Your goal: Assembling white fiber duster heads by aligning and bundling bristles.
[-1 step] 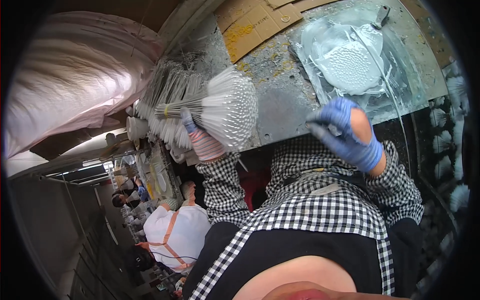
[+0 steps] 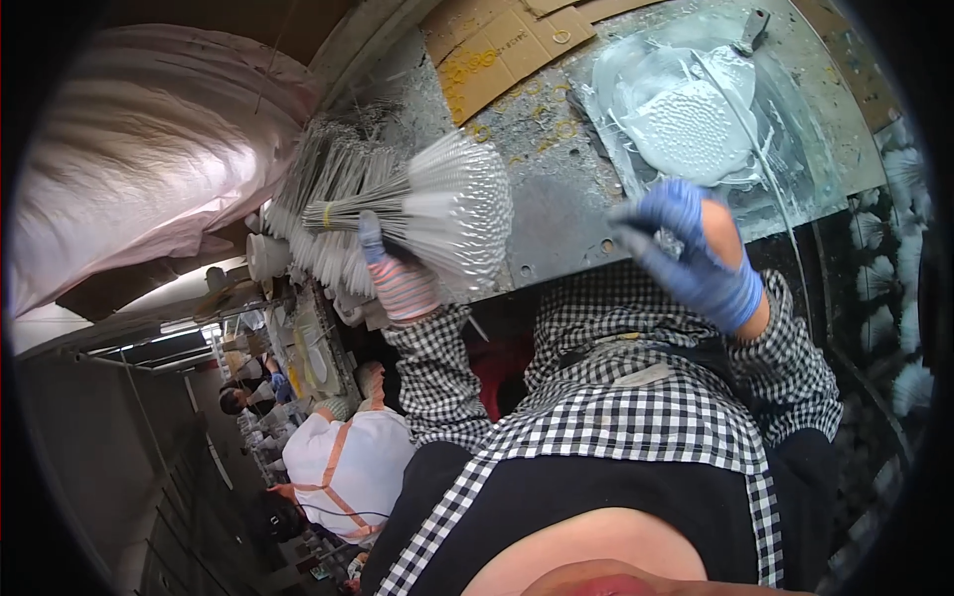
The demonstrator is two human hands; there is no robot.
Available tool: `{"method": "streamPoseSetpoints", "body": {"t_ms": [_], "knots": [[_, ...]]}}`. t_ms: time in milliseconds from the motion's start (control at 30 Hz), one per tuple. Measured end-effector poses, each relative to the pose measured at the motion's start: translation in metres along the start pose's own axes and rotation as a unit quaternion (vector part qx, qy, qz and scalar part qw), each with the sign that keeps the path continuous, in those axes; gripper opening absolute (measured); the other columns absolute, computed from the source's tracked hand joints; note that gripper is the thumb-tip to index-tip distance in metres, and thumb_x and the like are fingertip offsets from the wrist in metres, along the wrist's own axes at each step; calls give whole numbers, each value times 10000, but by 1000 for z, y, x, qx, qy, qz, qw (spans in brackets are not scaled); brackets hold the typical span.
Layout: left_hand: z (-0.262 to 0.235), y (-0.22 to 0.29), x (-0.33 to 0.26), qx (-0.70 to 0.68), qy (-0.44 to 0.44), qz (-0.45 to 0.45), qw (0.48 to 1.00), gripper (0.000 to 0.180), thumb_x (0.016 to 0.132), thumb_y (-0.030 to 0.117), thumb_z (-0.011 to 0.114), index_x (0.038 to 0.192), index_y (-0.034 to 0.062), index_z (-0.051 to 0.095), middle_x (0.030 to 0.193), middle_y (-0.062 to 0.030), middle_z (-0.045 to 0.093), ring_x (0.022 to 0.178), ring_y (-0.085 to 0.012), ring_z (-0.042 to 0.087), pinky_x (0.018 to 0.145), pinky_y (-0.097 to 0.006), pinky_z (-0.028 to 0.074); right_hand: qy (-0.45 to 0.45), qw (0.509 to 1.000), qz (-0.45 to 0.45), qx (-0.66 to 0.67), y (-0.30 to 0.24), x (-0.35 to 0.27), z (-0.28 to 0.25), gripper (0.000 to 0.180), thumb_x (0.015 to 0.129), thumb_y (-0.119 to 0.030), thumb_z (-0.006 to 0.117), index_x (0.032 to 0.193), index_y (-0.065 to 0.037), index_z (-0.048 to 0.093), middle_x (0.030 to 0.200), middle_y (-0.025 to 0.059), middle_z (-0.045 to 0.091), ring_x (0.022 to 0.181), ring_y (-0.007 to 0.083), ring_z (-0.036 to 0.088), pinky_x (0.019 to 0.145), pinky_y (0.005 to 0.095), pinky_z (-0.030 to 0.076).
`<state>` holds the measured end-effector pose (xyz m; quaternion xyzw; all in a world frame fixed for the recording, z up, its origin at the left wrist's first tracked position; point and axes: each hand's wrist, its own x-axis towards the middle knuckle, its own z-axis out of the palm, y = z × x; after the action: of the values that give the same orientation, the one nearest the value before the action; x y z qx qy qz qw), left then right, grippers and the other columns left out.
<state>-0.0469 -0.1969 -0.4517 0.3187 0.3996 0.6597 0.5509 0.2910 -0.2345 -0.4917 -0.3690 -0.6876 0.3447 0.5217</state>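
My left hand (image 2: 393, 268), in a striped glove with a grey-blue thumb, is closed around a bundle of thin white-bristled brushes (image 2: 457, 214) with wire stems. A yellow band (image 2: 326, 216) ties the stems; the bristle ends fan out to the right with white tips. The bundle lies sideways above a pile of similar brushes (image 2: 318, 179). My right hand (image 2: 701, 258), in a blue glove, hovers at the table's front edge with its fingers loosely curved and apart from the thumb. I see nothing held in it, though its fingertips are blurred.
A board smeared with white paste (image 2: 691, 129) lies at the back right, with a scraper (image 2: 752, 32) and a thin rod (image 2: 745, 124) across it. Cardboard (image 2: 507, 55) with yellow bands is at the back. A co-worker (image 2: 343, 467) sits at the left; white cloth (image 2: 169, 149) hangs there.
The brush bundle in my left hand has shifted slightly left and tilted a little. My right hand is slightly higher in the picture, its fingers still curved.
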Motion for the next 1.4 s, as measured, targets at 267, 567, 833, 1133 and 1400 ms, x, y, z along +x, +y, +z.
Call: {"method": "streamPoseSetpoints", "body": {"t_ms": [267, 567, 833, 1133, 1400], "knots": [[37, -26, 21, 22, -31, -16, 999, 520, 904, 113, 755, 1342, 126, 475, 996, -34, 643, 933, -217, 665, 982, -508, 534, -90, 996, -9, -18, 16, 60, -13, 210, 939, -254, 715, 1013, -59, 739, 900, 103, 753, 803, 224, 726, 749, 346, 579], [100, -44, 42, 102, -186, -1, 977, 565, 887, 30, 709, 1353, -2, 393, 973, -105, 629, 908, -258, 694, 891, -467, 598, -220, 968, 29, -117, 32, 71, 2, 233, 841, -254, 771, 969, -60, 754, 893, 140, 760, 817, 289, 741, 793, 390, 591], [170, -85, 61, 385, -275, 219, 853, 387, 759, 36, 756, 1127, 64, 641, 927, -160, 697, 842, -336, 705, 762, -391, 571, -187, 935, -21, -302, 80, 71, -45, 265, 873, -282, 723, 1088, -129, 741, 886, 122, 752, 813, 299, 737, 794, 395, 589], [195, -139, 79, 508, -487, 423, 571, 296, 836, 136, 744, 1119, 154, 660, 912, -115, 686, 836, -317, 702, 709, -412, 549, -256, 890, 132, -355, 194, 48, -50, 406, 972, -416, 696, 1212, -89, 681, 1101, 100, 748, 1006, 242, 708, 923, 377, 572], [192, -143, 80, 508, -496, 422, 563, 301, 828, 99, 730, 1115, 154, 656, 963, -114, 673, 874, -306, 692, 727, -397, 547, -174, 926, 58, -329, 244, 29, -50, 348, 950, -356, 729, 1143, -71, 682, 961, 83, 725, 883, 222, 692, 853, 373, 581]]}}
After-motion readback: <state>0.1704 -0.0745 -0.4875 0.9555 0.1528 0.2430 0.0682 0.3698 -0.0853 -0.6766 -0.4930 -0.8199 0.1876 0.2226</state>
